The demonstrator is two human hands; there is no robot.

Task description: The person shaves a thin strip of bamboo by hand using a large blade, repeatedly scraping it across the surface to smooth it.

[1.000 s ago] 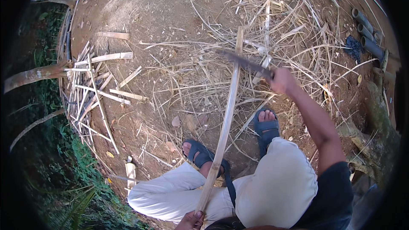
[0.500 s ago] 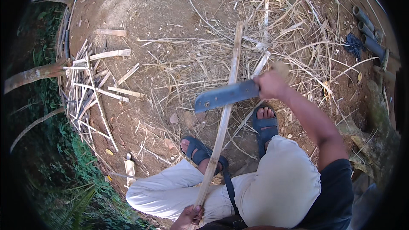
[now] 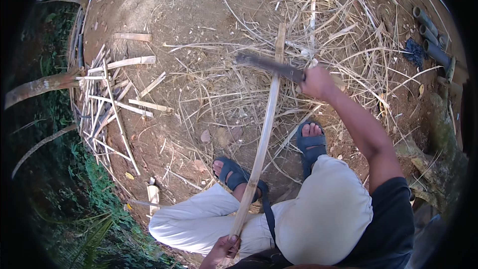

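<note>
A long, pale bamboo strip (image 3: 262, 144) slants from my lap up to the litter between and beyond my feet. Its near end is gripped in my left hand (image 3: 222, 250), thumb on top, at the lower edge. My right hand (image 3: 318, 83) is closed round the handle of a machete (image 3: 269, 64), held out ahead of my right foot. The dark blade points left and crosses the strip near its far end; it looks narrow, seen nearly edge-on and a little blurred. Whether the blade touches the strip I cannot tell.
Bamboo shavings (image 3: 343, 35) litter the ground ahead and right. Split bamboo pieces (image 3: 112, 104) are heaped at the left, beside green plants (image 3: 94, 179). Bamboo poles (image 3: 428, 32) and a dark crumpled cloth (image 3: 414, 54) lie at the right. My sandalled feet (image 3: 311, 142) flank the strip.
The machete has moved away from me along the strip, toward its far end, and its blade has turned from broadside to nearly edge-on. My left hand keeps its hold, shifting only slightly.
</note>
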